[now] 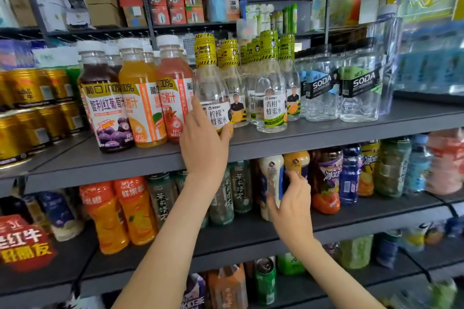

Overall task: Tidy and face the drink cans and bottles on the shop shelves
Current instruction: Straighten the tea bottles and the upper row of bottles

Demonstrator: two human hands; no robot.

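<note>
facing step: left hand (203, 138) grips clear yellow-capped bottle (213, 90), right hand (291, 206) grips cream plastic bottle (272, 170); next, probably turn labels forward.

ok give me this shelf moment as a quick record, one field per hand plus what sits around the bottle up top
left hand: grips the lemon honey water bottle near its base
right hand: holds the cream bottle
levels: lemon bottle on the upper shelf; cream bottle on the lower shelf
left of lemon bottle: three juice bottles, labels facing out
right of it: green-label honey water bottle, then soda bottles
far left: gold cans, stacked in two tiers
</note>
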